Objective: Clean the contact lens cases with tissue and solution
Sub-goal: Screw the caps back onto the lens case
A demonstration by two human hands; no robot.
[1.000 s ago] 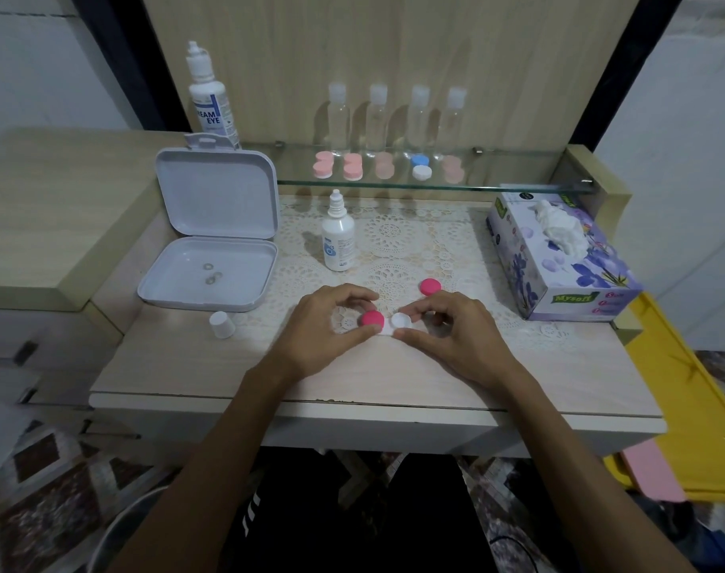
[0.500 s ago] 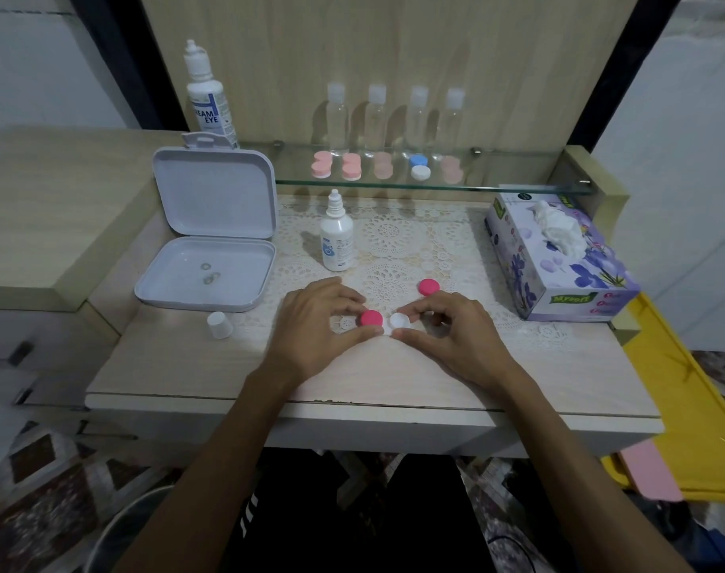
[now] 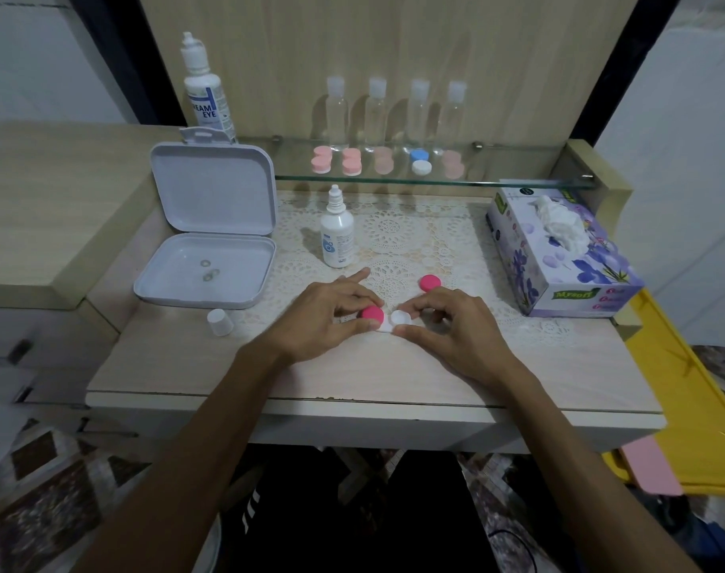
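Step in hand, as I am reading it: opening the lens case (image 3: 387,322) on the worktop (image 3: 393,374), just in front of the person. Left hand (image 3: 325,318) is gripping the pink cap (image 3: 372,313) that sits on the case's left well, thumb and fingers (image 3: 371,300) curled round it, forefinger sticking out straight. Right hand (image 3: 455,328) is pinching the white body by the right well, which is lying open and uncapped. The loose pink cap (image 3: 429,282) is resting just beyond the hands.

Next move probably calls for twisting off the left cap while the right hand is bracing the body flat, then reaching for solution and tissue.

Around, left to right: an open white box (image 3: 211,241) with two small rings in its tray; a small white cap (image 3: 220,322) near its front edge; a tall bottle (image 3: 205,93) behind the box; the uncapped solution bottle (image 3: 336,235) standing just beyond the left hand; a glass shelf (image 3: 518,181) carrying clear bottles and spare cases; the tissue box (image 3: 559,258) far right, a tissue sticking up.

Nothing is blocking either reach, though the solution bottle is standing near enough to the left forefinger to be knocked.
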